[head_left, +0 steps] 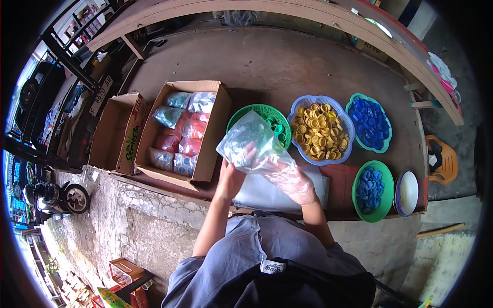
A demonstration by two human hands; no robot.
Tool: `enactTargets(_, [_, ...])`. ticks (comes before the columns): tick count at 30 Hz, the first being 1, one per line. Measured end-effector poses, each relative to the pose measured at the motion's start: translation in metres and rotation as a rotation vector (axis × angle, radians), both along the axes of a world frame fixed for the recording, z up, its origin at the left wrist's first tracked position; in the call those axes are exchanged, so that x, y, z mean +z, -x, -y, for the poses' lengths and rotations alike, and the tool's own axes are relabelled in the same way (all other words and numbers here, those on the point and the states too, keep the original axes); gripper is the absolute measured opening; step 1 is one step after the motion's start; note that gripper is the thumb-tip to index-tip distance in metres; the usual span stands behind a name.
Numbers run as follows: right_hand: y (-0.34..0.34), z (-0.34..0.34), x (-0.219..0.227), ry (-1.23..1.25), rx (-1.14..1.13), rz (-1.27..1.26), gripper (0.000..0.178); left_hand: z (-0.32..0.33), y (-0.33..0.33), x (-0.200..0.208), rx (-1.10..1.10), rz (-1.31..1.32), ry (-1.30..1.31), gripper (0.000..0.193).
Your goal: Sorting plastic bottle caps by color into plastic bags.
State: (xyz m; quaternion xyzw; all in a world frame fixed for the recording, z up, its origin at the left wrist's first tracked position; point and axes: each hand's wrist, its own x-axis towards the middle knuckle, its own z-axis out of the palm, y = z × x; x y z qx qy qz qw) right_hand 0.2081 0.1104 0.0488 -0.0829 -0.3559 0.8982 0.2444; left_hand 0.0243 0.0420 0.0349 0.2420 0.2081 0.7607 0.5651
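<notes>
Both hands hold up a clear plastic bag [250, 141] with some green caps inside, above the brown table. My left hand [232, 177] grips its lower left side. My right hand [294, 182], in a thin clear glove, grips its lower right side. Behind the bag sits a green basket [267, 114] of green caps. Under my hands lies a stack of flat clear bags [272, 195].
An open cardboard box [208, 146] of filled bags stands to the left, with an empty box [115, 133] beyond it. To the right are a blue basket of yellow caps [322, 131], two green baskets of blue caps [368, 123] [372, 191] and a white bowl [408, 192].
</notes>
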Motion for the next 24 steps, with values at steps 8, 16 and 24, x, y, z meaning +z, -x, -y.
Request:
enactTargets(8, [-0.025, -0.005, 0.006, -0.141, 0.047, 0.151, 0.085, 0.001, 0.005, 0.011, 0.407, -0.331, 0.161, 0.048])
enactTargets(16, [-0.051, -0.006, -0.001, -0.34, 0.154, 0.274, 0.072, 0.011, -0.017, -0.01, 0.627, -0.288, 0.196, 0.021])
enactTargets(24, [-0.065, -0.021, 0.007, -0.645, 0.443, 0.424, 0.07, 0.068, -0.011, -0.075, 0.587, -0.095, 0.48, 0.033])
